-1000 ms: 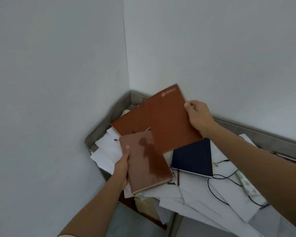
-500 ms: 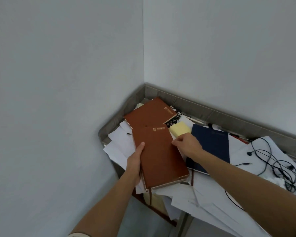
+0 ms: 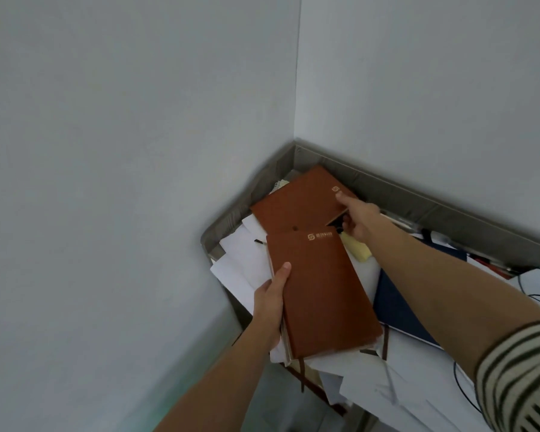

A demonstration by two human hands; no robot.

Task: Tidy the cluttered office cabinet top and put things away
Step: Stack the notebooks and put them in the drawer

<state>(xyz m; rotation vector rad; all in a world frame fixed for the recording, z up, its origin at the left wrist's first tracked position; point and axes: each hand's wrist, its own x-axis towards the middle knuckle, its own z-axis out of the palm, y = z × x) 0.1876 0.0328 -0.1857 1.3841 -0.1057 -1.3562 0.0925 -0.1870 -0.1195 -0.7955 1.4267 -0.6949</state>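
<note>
Grips: left hand [image 3: 270,302] holds the near brown leather-look hardcover notebook [image 3: 321,294] along its 9 o'clock long edge, thumb flat on the cover, fingers curled beneath. Book lies over loose white paper sheets [image 3: 240,260] at frame 6 o'clock; resting or lifted clear, cannot tell. Judgement: stiff boards, moderate weight, smooth cover probably slick, so fingers well under the edge suit it. Dark ribbon marker [image 3: 302,374] dangles from its 6 o'clock end; may snag. At this book's 3 o'clock, navy blue hardcover notebook [image 3: 396,304] lies flat on the sheets, part hidden by the right forearm. At 1 o'clock, pale yellow sticky-note pad [image 3: 359,251], soft, light. Beyond it, right hand [image 3: 359,220] pinches the 3 o'clock corner of the second brown leather-look hardcover notebook [image 3: 296,204], thumb on top beside the gold logo, fingers below. Judgement: corner pinch will lever on a rigid book; mid-edge hold steadier. This book sits at 12 o'clock, in the corner of the grey cabinet-top rim [image 3: 418,201].
</note>
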